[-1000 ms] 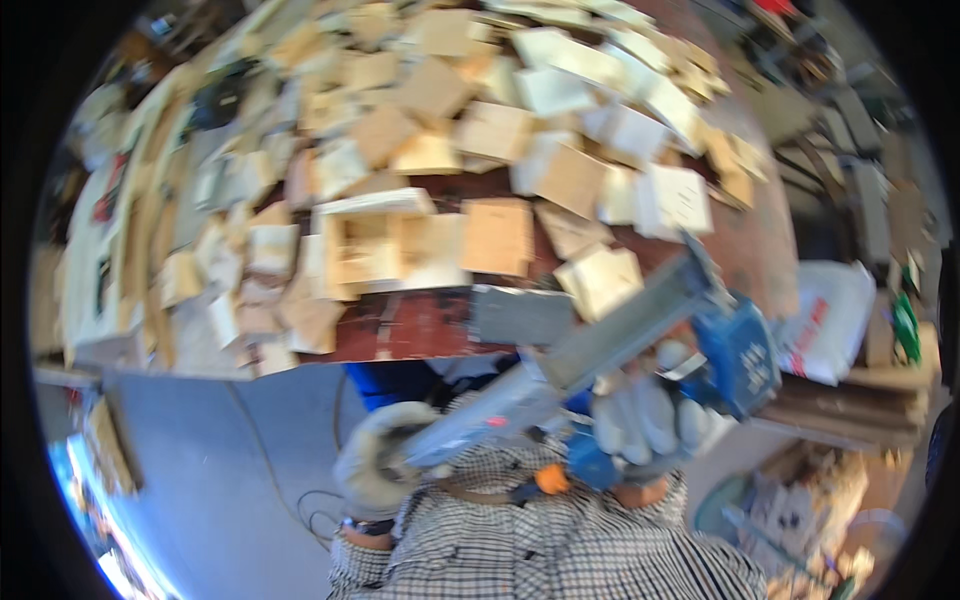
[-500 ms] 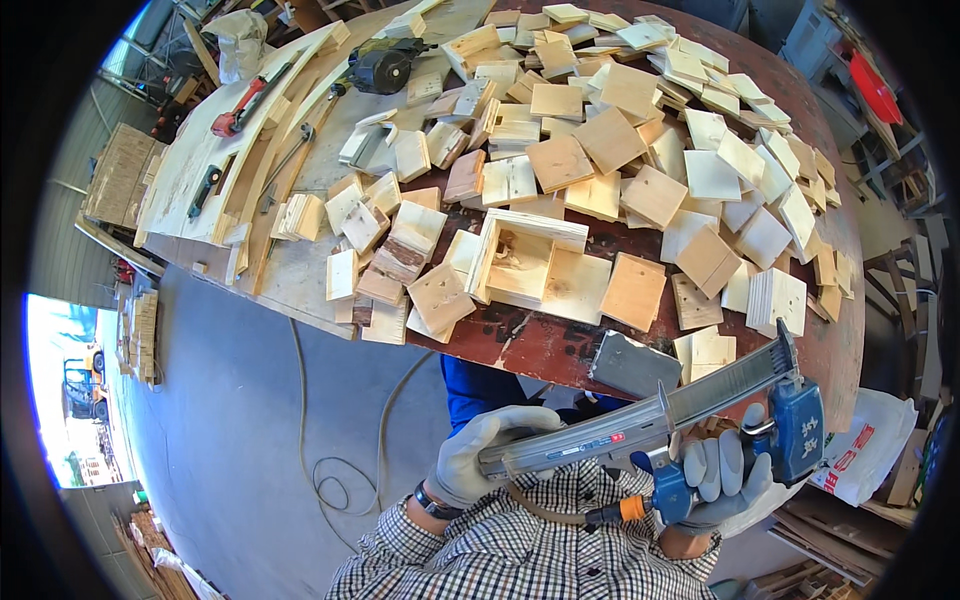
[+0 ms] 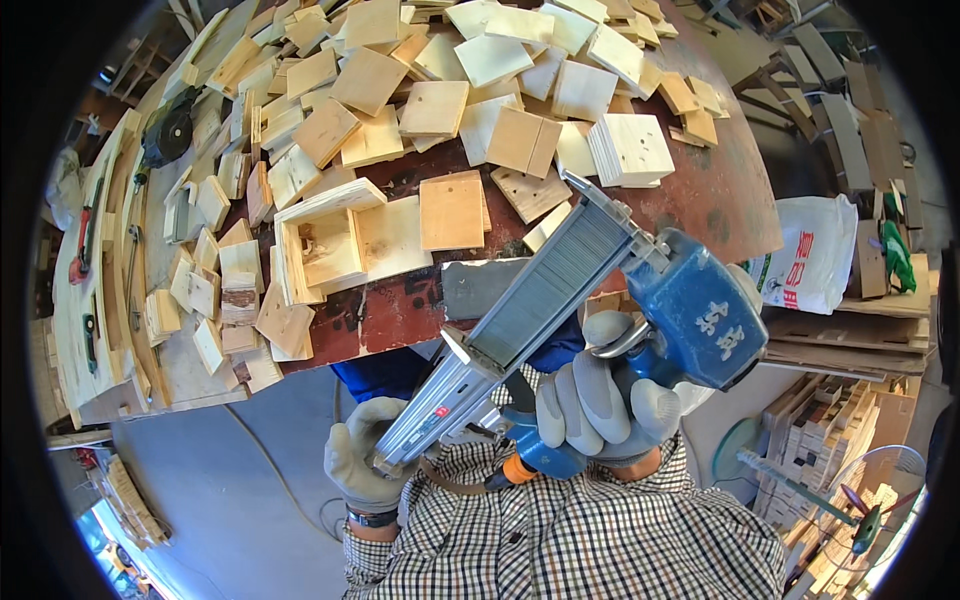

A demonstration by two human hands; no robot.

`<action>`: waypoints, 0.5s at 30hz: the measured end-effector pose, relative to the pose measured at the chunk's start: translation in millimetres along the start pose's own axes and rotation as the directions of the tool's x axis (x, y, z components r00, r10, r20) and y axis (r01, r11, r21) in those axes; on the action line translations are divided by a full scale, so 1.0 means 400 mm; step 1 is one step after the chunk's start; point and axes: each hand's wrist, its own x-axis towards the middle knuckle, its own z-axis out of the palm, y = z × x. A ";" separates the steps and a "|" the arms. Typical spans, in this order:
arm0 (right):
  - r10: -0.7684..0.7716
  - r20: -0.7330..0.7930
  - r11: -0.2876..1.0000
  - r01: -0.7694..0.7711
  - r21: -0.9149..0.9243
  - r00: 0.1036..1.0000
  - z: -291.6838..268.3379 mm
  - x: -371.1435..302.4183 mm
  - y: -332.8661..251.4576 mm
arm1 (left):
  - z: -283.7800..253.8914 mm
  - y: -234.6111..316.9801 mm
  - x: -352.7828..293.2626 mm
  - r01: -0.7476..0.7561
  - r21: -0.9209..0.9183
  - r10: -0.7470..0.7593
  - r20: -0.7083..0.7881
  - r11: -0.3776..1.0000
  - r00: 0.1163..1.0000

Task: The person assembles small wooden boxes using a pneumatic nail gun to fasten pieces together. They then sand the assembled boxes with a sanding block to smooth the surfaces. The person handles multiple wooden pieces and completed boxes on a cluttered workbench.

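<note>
A blue pneumatic nail gun (image 3: 705, 315) slants across in front of my checked shirt, its nose toward the table. My right hand (image 3: 605, 405), in a grey-white glove, wraps round its handle. The long metal magazine (image 3: 445, 400) runs down to the left, with a row of thin nails (image 3: 560, 275) showing in its upper part. At the magazine's lower end, my gloved left hand (image 3: 368, 455) is closed round the tip. An air hose with an orange collar (image 3: 517, 469) joins the handle's base. Behind the gun, a dark grey slab (image 3: 480, 288) lies at the table edge.
Small wooden boards (image 3: 365, 80) lie heaped on the red-brown table (image 3: 720, 190). An open wooden box (image 3: 330, 245) stands near the front edge. Left are a black round-bodied tool (image 3: 168, 130) and red-handled cutters (image 3: 80, 262). A white sack (image 3: 810, 255) sits at the right.
The view has swung to the right. The nail gun has tilted more steeply, nose upward in the picture. My left hand has shifted to the magazine's lower end; my right keeps the handle.
</note>
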 end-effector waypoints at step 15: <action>-0.047 0.224 0.991 0.017 0.131 0.974 -0.041 -0.011 0.041 | -0.026 -0.011 -0.005 0.002 -0.137 0.009 0.080 0.991 0.997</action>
